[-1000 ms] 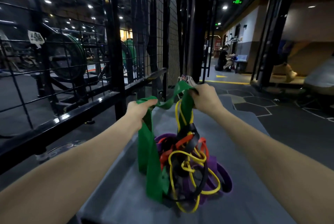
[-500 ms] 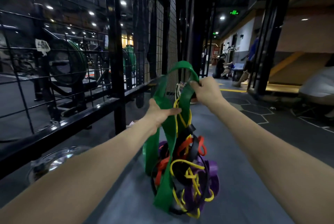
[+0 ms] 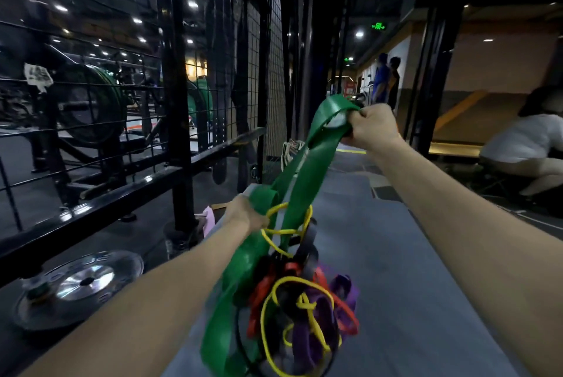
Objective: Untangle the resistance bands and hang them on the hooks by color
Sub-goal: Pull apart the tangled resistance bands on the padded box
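Both arms out front, right one way higher than the left.
Right hand (image 3: 370, 127) is up and stretched far forward, fingers curled into a tight fist around the green band (image 3: 307, 169). Left hand (image 3: 245, 213) sits lower and closer in, fingers wrapped round a lower stretch of that band, forearm angled up from bottom left.

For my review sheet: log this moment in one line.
right hand: grips green band top, raised | left hand: holds lower green loop | yellow band: wrapped round green | hung: none

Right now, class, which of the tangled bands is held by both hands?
The wide green band: the right hand grips its top loop, the left hand a lower part. The other bands hang below.
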The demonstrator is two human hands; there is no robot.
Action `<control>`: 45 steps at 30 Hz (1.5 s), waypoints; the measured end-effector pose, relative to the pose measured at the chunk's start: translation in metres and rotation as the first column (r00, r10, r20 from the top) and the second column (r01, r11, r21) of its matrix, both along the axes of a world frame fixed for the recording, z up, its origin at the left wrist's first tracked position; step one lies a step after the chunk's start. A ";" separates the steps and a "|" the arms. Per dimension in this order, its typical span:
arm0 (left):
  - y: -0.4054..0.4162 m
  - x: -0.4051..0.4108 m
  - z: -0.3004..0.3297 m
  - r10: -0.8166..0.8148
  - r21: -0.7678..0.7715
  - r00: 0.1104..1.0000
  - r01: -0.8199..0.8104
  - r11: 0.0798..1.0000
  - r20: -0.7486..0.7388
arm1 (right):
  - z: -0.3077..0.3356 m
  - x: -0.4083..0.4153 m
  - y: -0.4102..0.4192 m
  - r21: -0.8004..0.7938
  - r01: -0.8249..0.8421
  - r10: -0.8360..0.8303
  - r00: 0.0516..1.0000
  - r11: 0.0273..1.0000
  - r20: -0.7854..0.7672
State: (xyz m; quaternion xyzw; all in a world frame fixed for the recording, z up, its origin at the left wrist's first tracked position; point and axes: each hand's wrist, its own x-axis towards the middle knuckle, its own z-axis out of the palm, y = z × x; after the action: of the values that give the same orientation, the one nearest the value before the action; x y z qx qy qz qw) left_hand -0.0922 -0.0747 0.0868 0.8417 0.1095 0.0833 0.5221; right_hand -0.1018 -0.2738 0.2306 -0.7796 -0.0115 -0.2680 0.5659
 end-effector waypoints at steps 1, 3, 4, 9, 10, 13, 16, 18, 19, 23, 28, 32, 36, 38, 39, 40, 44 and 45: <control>0.004 0.000 0.005 -0.017 -0.007 1.000 0.017 1.000 -0.026 | -0.008 0.000 -0.001 -0.097 0.042 -0.046 0.998 0.994 -0.037; 0.008 -0.002 0.018 -0.070 0.008 0.997 0.070 0.998 -0.024 | -0.028 0.002 0.000 -0.270 0.077 -0.104 0.991 0.960 -0.087; 0.009 -0.004 0.025 -0.091 -0.033 0.996 0.091 0.995 0.010 | -0.039 0.002 0.001 -0.290 0.067 -0.104 0.988 0.955 -0.114; 0.021 -0.011 0.059 -0.219 -0.327 0.963 0.260 0.908 0.158 | -0.071 -0.010 0.020 -0.365 -0.050 -0.040 0.971 0.929 -0.235; 0.021 -0.014 0.062 -0.280 -0.339 0.948 0.317 0.886 0.153 | -0.074 -0.014 0.027 -0.342 -0.080 -0.003 0.972 0.936 -0.234; 0.009 -0.027 0.059 -0.428 -0.313 0.895 0.446 0.839 0.127 | -0.077 -0.020 0.050 -0.257 -0.144 0.082 0.968 0.956 -0.239; 0.000 -0.022 0.041 -0.345 -0.225 0.913 0.390 0.893 0.216 | -0.077 -0.025 0.062 -0.282 -0.185 0.129 0.970 0.941 -0.205; 0.003 -0.020 0.037 -0.189 -0.209 0.946 0.247 0.946 0.264 | -0.080 -0.030 0.061 -0.091 -0.363 0.336 0.914 0.927 -0.227; 0.005 -0.020 0.037 -0.118 -0.215 0.957 0.178 0.960 0.265 | -0.082 -0.033 0.059 -0.022 -0.448 0.430 0.871 0.894 -0.236; 0.011 -0.022 0.030 0.036 -0.305 0.970 0.040 0.952 0.240 | -0.101 -0.041 0.053 -0.123 -0.517 0.457 0.827 0.847 -0.327; 0.012 -0.021 0.026 0.054 -0.348 0.967 0.037 0.937 0.248 | -0.132 -0.054 0.065 -0.195 -0.640 0.497 0.723 0.743 -0.480; 0.009 -0.015 0.023 0.100 -0.517 0.977 0.011 0.856 0.186 | -0.149 -0.057 0.089 -0.121 -0.609 0.533 0.760 0.784 -0.372; 0.007 -0.013 0.016 0.070 -0.616 0.993 0.006 0.788 0.098 | -0.160 -0.052 0.100 -0.209 -0.585 0.480 0.784 0.784 -0.394; 0.007 -0.018 0.017 -0.057 -0.669 0.996 0.090 0.738 0.071 | -0.166 -0.046 0.100 -0.339 -0.506 0.380 0.846 0.793 -0.373; 0.009 -0.023 0.018 -0.127 -0.652 0.989 0.141 0.745 0.069 | -0.167 -0.044 0.098 -0.367 -0.472 0.347 0.867 0.801 -0.358; 0.012 -0.026 0.016 -0.201 -0.599 0.979 0.186 0.779 0.043 | -0.167 -0.041 0.095 -0.365 -0.449 0.327 0.878 0.815 -0.350; 0.037 -0.041 -0.007 -0.393 -0.349 0.894 0.305 0.886 -0.217 | -0.162 -0.030 0.080 -0.220 -0.364 0.263 0.885 0.905 -0.384; 0.041 -0.044 -0.018 -0.436 -0.283 0.855 0.360 0.889 -0.280 | -0.160 -0.027 0.078 -0.178 -0.351 0.259 0.881 0.919 -0.396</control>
State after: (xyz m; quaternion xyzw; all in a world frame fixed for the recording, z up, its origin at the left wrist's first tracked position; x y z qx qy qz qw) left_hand -0.1364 -0.0333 0.0689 0.7844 0.0278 -0.1845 0.5916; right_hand -0.1288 -0.1962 0.0709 -0.8674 -0.0627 -0.0220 0.4931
